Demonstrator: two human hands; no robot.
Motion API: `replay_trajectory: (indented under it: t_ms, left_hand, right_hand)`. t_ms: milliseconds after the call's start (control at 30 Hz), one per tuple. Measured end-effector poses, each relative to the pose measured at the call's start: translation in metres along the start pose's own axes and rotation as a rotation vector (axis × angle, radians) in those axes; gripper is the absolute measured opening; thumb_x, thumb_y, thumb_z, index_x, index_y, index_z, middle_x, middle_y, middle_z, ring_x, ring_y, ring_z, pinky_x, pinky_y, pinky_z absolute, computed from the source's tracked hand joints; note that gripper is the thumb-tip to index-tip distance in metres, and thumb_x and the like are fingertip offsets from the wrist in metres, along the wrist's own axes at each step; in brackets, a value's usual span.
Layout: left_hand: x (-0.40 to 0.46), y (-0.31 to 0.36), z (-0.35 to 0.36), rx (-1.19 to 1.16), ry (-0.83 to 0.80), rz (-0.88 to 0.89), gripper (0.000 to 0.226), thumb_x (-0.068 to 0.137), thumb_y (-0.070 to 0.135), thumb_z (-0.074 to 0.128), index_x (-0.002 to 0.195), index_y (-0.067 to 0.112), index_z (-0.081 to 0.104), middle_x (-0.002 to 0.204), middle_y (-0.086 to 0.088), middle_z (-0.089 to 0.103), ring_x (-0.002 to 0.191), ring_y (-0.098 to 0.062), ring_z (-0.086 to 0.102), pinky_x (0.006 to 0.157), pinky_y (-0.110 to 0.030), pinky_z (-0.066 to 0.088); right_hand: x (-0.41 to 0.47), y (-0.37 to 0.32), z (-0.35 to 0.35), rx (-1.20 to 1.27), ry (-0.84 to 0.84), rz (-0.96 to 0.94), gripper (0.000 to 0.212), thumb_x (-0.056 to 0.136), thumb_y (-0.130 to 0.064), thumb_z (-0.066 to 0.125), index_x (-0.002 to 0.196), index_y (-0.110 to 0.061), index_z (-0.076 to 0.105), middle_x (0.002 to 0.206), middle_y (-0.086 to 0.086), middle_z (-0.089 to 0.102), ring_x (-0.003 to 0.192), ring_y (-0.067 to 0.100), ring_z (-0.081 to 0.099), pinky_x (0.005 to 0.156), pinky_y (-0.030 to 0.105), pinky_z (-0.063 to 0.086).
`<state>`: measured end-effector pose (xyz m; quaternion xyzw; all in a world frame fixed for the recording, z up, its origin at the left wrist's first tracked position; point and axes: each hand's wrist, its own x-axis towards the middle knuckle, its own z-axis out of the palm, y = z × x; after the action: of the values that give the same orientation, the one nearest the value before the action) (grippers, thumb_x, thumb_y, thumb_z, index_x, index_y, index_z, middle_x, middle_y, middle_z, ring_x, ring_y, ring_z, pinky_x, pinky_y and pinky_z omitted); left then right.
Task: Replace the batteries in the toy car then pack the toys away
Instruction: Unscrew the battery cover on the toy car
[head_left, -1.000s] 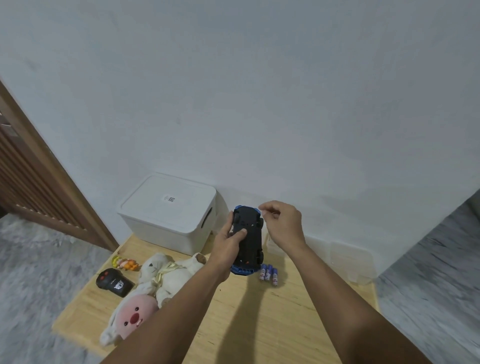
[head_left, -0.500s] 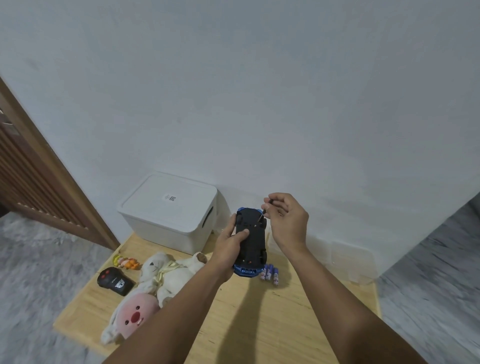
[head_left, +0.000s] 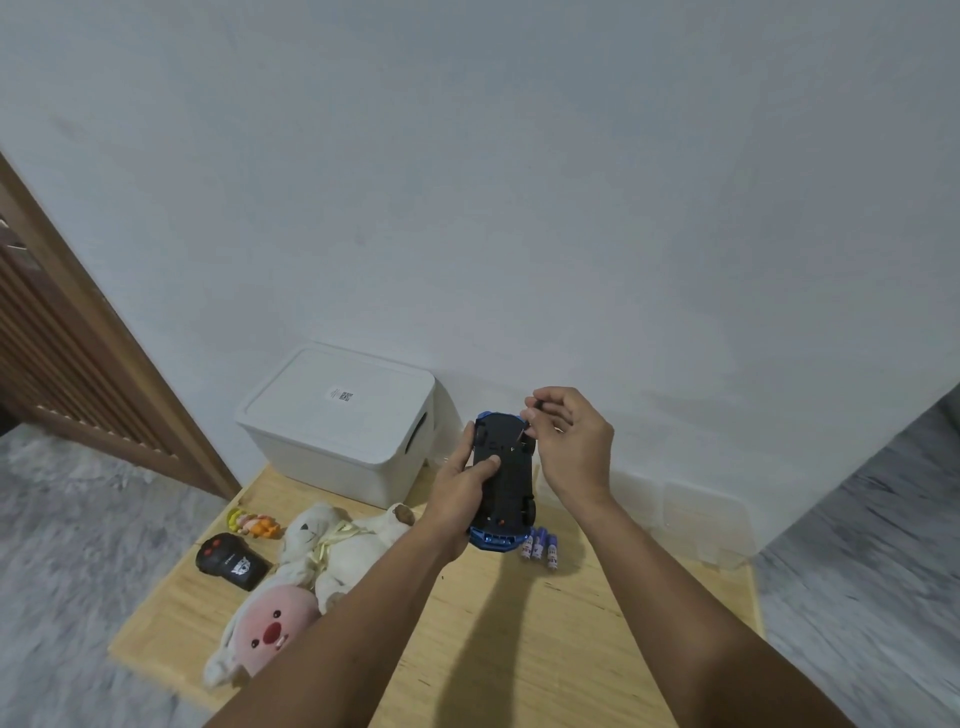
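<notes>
The left hand (head_left: 457, 499) is holding the toy car (head_left: 503, 480) up in the air over the wooden table (head_left: 519, 649). The car is blue and it is flipped over, so its black bottom is facing up. The grip of the left hand is wrapping round the car, with the thumb lying across the black bottom and the fingers going round the far side.

The right hand (head_left: 574, 441) is sitting just beside the top end of the car. Its grip is closing in a pinch on a small screwdriver (head_left: 524, 427), and the thin tip is pointing down at the car's bottom.

Some purple batteries (head_left: 541, 546) are lying on the table, just under the low end of the car.

A white box (head_left: 337, 415) with its lid on is sitting at the back of the table by the wall. On the left side of the table a white teddy (head_left: 332, 545), a pink plush toy (head_left: 270, 623), a black remote (head_left: 228, 561) and a small orange toy (head_left: 254, 524) are lying close together.
</notes>
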<state>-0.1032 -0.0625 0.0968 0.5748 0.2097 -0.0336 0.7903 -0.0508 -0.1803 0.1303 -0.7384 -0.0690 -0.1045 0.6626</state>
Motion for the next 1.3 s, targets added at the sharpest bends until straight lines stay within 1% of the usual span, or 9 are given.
replay_trajectory:
  t_ms: [367,533,700,767,867,933,1000,1133,1300]
  left_hand:
    - [0.0,-0.001,-0.001,-0.002,0.0,-0.003,0.057,0.096,0.014,0.055,0.144,0.041,0.04,0.109,-0.004,0.073,0.097,-0.031,0.07,0.087,-0.05,0.056]
    - [-0.001,-0.003,0.0,-0.011,-0.002,-0.009,0.056,0.096,0.014,0.055,0.142,0.043,0.041,0.098,0.002,0.074,0.092,-0.028,0.071,0.084,-0.048,0.057]
    - [-0.001,-0.003,-0.002,-0.002,-0.003,-0.015,0.057,0.096,0.014,0.055,0.143,0.043,0.041,0.105,-0.003,0.074,0.093,-0.028,0.072,0.08,-0.044,0.059]
    - [-0.001,-0.003,-0.002,0.003,0.005,-0.016,0.056,0.096,0.014,0.055,0.142,0.043,0.042,0.103,-0.002,0.074,0.093,-0.028,0.072,0.081,-0.045,0.058]
    - [0.0,-0.002,-0.003,0.024,0.005,-0.014,0.057,0.096,0.015,0.056,0.143,0.042,0.04,0.104,-0.001,0.074,0.094,-0.028,0.071,0.084,-0.047,0.057]
    - [0.0,-0.002,-0.003,0.05,0.012,-0.007,0.057,0.096,0.016,0.056,0.144,0.042,0.039,0.104,0.001,0.073,0.094,-0.027,0.071,0.085,-0.046,0.057]
    - [0.0,-0.001,-0.004,0.087,0.023,0.005,0.057,0.096,0.018,0.056,0.144,0.043,0.038,0.106,0.001,0.071,0.096,-0.027,0.07,0.087,-0.046,0.056]
    - [-0.001,-0.005,-0.005,0.165,0.02,0.036,0.057,0.095,0.02,0.055,0.143,0.046,0.037,0.114,-0.003,0.068,0.104,-0.026,0.066,0.092,-0.045,0.055]
    - [-0.004,-0.008,-0.005,0.246,0.024,0.091,0.058,0.097,0.013,0.053,0.145,0.04,0.036,0.111,0.004,0.067,0.103,-0.014,0.064,0.086,-0.026,0.052]
  right_hand:
    - [0.0,0.002,0.001,-0.055,-0.07,-0.008,0.023,0.089,0.001,0.059,0.09,-0.02,0.067,0.088,-0.006,0.07,0.085,0.007,0.07,0.078,0.032,0.059]
    - [0.0,0.001,0.0,-0.114,-0.063,-0.034,0.019,0.085,-0.006,0.067,0.091,-0.024,0.07,0.09,-0.009,0.07,0.08,0.0,0.065,0.072,0.016,0.052]
    - [0.003,0.003,0.002,-0.055,-0.056,0.018,0.023,0.085,0.001,0.063,0.091,-0.021,0.069,0.085,-0.008,0.068,0.08,0.013,0.067,0.072,0.039,0.06]
    - [0.003,0.001,0.002,-0.025,-0.065,0.022,0.025,0.087,0.002,0.059,0.094,-0.021,0.067,0.085,-0.005,0.067,0.084,0.019,0.068,0.073,0.04,0.06]
    - [0.003,-0.001,0.0,-0.044,-0.033,0.013,0.028,0.088,0.001,0.055,0.094,-0.024,0.066,0.088,-0.009,0.067,0.086,0.013,0.066,0.075,0.035,0.058]
    - [0.003,0.001,-0.002,-0.132,-0.038,-0.001,0.027,0.09,-0.002,0.054,0.093,-0.025,0.068,0.092,-0.01,0.067,0.085,0.007,0.063,0.075,0.025,0.052]
    - [0.004,0.006,-0.004,-0.309,-0.134,-0.011,0.023,0.092,-0.007,0.054,0.093,-0.022,0.071,0.097,-0.005,0.068,0.084,0.006,0.061,0.075,0.017,0.046]
    - [0.0,0.017,-0.008,-0.671,-0.362,-0.019,0.017,0.09,-0.017,0.062,0.101,-0.016,0.075,0.1,0.0,0.067,0.084,0.009,0.053,0.076,0.019,0.038]
    - [-0.011,0.02,-0.002,-0.771,-0.346,-0.015,0.016,0.091,-0.024,0.063,0.098,-0.019,0.076,0.096,0.002,0.066,0.09,0.018,0.06,0.075,0.027,0.045]
